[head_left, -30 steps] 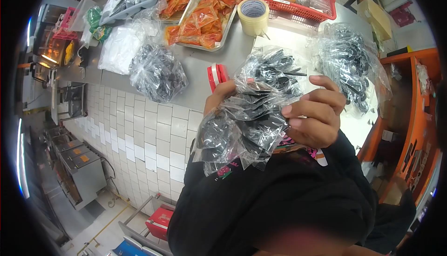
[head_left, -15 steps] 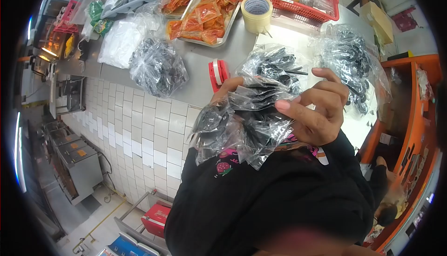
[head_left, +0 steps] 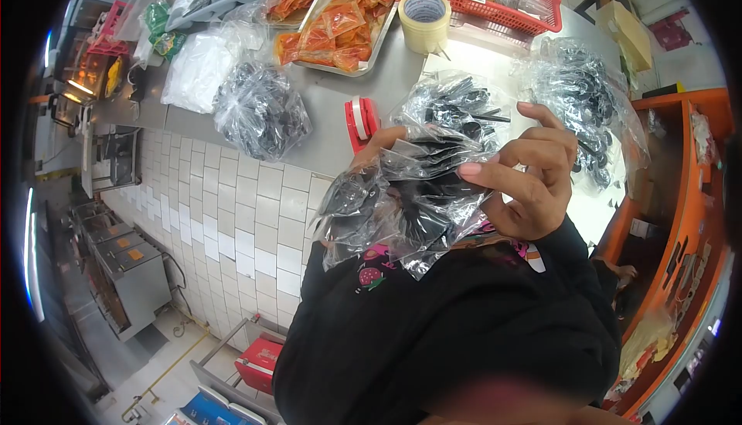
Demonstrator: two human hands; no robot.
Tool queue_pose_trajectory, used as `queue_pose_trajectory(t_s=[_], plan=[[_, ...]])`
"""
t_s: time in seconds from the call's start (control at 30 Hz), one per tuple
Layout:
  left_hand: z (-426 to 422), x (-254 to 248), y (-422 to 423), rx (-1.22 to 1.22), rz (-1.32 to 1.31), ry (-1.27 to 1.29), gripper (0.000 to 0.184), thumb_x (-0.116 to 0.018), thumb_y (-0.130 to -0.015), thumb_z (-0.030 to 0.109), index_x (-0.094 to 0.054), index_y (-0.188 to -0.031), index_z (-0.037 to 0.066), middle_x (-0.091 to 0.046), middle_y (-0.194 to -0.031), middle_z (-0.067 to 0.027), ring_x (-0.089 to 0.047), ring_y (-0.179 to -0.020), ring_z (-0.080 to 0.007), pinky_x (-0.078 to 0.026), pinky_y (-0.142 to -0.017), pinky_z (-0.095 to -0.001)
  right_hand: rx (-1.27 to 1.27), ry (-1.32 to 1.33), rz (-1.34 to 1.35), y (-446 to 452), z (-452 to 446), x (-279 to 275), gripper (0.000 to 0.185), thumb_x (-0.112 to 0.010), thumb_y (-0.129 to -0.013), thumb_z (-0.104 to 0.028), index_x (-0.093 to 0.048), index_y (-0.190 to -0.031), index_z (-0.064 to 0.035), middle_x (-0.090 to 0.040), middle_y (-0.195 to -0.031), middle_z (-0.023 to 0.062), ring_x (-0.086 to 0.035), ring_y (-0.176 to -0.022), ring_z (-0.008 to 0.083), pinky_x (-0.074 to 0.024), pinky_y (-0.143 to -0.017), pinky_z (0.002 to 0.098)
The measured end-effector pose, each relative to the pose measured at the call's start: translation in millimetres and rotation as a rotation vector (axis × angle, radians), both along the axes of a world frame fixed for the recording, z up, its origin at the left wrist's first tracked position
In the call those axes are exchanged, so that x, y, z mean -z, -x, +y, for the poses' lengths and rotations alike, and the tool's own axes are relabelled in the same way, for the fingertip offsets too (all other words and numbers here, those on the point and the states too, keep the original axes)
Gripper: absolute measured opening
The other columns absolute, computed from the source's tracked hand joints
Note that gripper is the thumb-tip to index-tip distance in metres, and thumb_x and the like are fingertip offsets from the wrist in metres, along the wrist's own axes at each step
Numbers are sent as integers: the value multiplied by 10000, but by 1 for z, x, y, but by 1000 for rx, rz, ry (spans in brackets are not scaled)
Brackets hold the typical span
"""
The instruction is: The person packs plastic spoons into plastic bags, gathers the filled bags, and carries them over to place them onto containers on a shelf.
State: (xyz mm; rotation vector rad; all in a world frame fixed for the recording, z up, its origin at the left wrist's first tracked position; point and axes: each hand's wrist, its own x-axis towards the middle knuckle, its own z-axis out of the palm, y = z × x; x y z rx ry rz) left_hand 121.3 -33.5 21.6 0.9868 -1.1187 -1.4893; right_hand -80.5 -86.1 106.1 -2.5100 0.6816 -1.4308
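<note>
My left hand (head_left: 379, 145) is mostly hidden behind a stack of clear plastic packets (head_left: 421, 185) with black plastic spoons inside, and its fingers hold the stack in front of my chest. My right hand (head_left: 537, 181) pinches the stack's right edge, one finger raised off it. Just beyond lies an opened clear bag of black spoons (head_left: 456, 104) on the table. To its right is another large bag of black spoons (head_left: 576, 108). A red-and-white tool (head_left: 360, 122), perhaps a stapler, lies close to my left hand.
On the steel table (head_left: 332, 108) are a tape roll (head_left: 426, 22), a metal tray (head_left: 379, 46) of orange food packets, a red basket (head_left: 495, 14) and a knotted bag of black items (head_left: 261, 108). An orange shelf unit (head_left: 680, 193) stands at right.
Both hands stay nearly in place on the stack, with only slight shifts of the packets. A person at the lower right by the orange shelf has moved and shows less.
</note>
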Motion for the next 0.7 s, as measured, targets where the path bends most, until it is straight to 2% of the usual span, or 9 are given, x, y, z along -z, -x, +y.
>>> queue_pose_trajectory(t_s=[0.3,0.47,0.57,0.7], plan=[[-3,1,-4,7,12,8,518,-647,-826,145,-432,-1280,19,-520,-1221,-101,-522,-1096,-179,-429,-963,-308,-30,-15,20,3,1,0,513,-632,-538,23,-701,-987,-216,-517,-818,-47,-493,-794,139,-436,-905,421],[-2,1,-4,9,15,12,521,-648,-826,153,-431,-1281,19,-519,-1221,-101,-520,-1099,-179,-426,-966,-308,-50,2,-47,-2,0,2,424,-700,-591,-37,-691,-976,-215,-606,-949,-53,-518,-856,140,-408,-937,418],[-1,1,-5,9,16,14,522,-648,-827,157,-430,-1281,19,-518,-1220,-100,-518,-1100,-179,-425,-968,-308,-77,20,12,1,-1,2,416,-704,-598,-49,-680,-982,-205,-636,-984,-57,-519,-858,143,-394,-952,410],[-1,0,-7,12,17,11,525,-648,-827,163,-429,-1281,20,-517,-1220,-99,-516,-1102,-179,-422,-970,-308,-86,2,-6,0,-1,1,406,-679,-616,-34,-671,-988,-194,-644,-953,-66,-511,-842,142,-389,-953,407]])
